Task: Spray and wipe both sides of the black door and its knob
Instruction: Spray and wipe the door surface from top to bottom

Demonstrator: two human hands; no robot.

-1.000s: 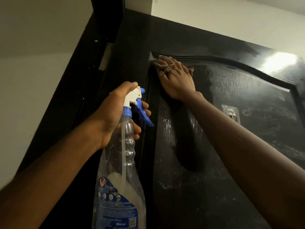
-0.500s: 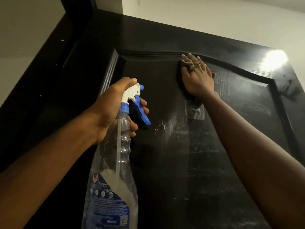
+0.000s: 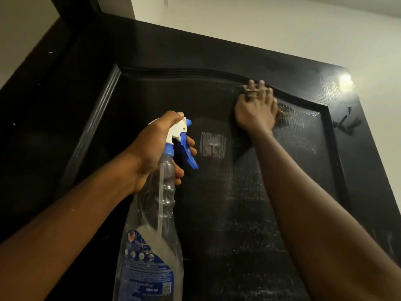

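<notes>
Black wood fills nearly all the view: the door [image 3: 152,94] stands close before the person, seen upward toward its top edge, with a pale wall [image 3: 260,25] behind it. Its sunken panel carries wet streaks and fine drops, mostly on the right half, so I judge this side is already sprayed and the wiping is under way. The knob is not in view, and the other side cannot be seen.

Next in size is the bottle [image 3: 152,246], clear, with some liquid low in it. It is held upright in front of the panel, apart from it, nozzle toward the door, ready for a new spray. The left hand [image 3: 152,148] holds it: the grip is closed round the neck, fingers at the blue trigger [image 3: 188,155]. Whether the trigger is pressed I cannot tell.

The right hand [image 3: 253,114] is at the top of the panel, just under the curved moulding, and presses the cloth [image 3: 282,110] on the wood. Its grip holds the cloth, fingers [image 3: 251,83] hooked through the folds, probably so that it does not slip while sliding. Only small parts of the cloth show.

Between the hands a small clear hook [image 3: 213,145] sticks on the panel; the cloth may catch on it.
</notes>
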